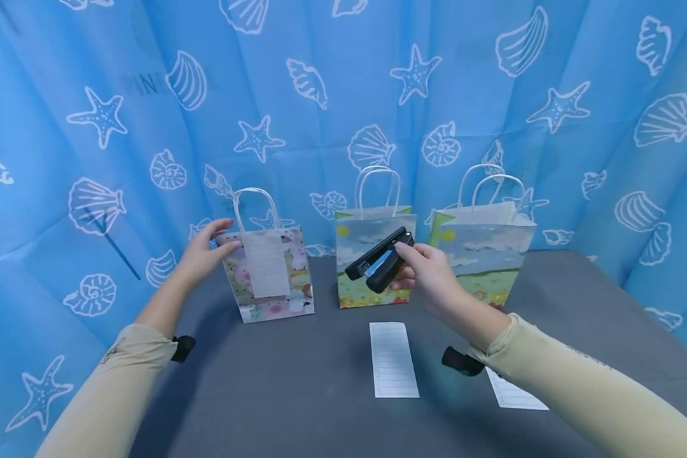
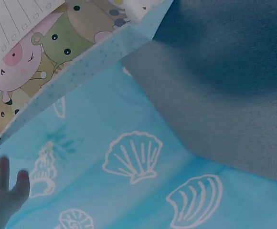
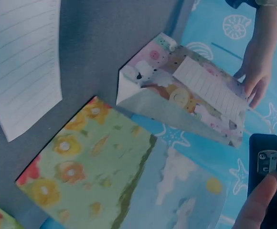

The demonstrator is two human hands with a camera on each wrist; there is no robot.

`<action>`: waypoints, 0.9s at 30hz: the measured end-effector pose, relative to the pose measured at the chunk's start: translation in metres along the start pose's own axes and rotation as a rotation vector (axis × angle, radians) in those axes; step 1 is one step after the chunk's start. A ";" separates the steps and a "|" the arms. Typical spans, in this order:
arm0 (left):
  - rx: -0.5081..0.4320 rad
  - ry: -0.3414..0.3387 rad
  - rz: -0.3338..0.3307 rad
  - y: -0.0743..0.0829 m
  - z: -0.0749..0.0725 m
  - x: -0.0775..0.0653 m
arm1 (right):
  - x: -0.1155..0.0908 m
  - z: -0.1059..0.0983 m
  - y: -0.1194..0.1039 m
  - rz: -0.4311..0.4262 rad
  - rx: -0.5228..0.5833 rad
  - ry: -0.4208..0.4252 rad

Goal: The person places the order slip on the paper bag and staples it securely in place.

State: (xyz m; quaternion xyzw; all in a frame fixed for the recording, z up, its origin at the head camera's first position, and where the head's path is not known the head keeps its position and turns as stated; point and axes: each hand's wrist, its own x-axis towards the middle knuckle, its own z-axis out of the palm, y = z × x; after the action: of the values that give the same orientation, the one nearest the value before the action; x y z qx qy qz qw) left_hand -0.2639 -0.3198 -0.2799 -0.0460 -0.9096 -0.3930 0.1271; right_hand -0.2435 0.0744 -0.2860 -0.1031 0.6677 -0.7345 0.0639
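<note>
A black stapler (image 1: 380,261) is gripped in my right hand (image 1: 429,270), its arms spread apart and a blue strip showing between them. In the right wrist view, my thumb lies on the stapler's (image 3: 267,162) metal part. My left hand (image 1: 203,254) is at the upper left corner of a paper bag with cartoon animals (image 1: 300,273). Its thumb overlaps the bag's front, and the fingers are spread in the left wrist view. A lined paper slip (image 1: 268,270) lies flat against this bag's front, its top reaching the rim beside the white handle (image 1: 256,189).
Two landscape paper bags stand to the right, one in the middle (image 1: 352,254) behind the stapler and another (image 1: 492,248) beyond my right hand. On the grey table (image 1: 298,394) lie a lined slip (image 1: 394,359) and another slip (image 1: 515,391), partly under my right forearm. A blue curtain (image 1: 332,95) hangs behind.
</note>
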 end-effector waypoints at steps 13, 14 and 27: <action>0.012 0.219 0.160 0.010 0.013 -0.033 | -0.019 -0.031 0.005 0.048 -0.008 -0.008; 0.014 0.231 0.173 0.010 0.014 -0.034 | -0.020 -0.034 0.006 0.053 -0.012 -0.012; 0.058 0.387 0.307 0.014 0.029 -0.055 | -0.040 -0.066 0.013 0.150 -0.033 -0.079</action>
State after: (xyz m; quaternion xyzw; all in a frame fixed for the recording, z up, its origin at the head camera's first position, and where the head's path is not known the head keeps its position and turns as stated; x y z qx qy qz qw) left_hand -0.2144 -0.2881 -0.3039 -0.1040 -0.8615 -0.3442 0.3584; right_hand -0.2209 0.1458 -0.3075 -0.0828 0.6825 -0.7119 0.1433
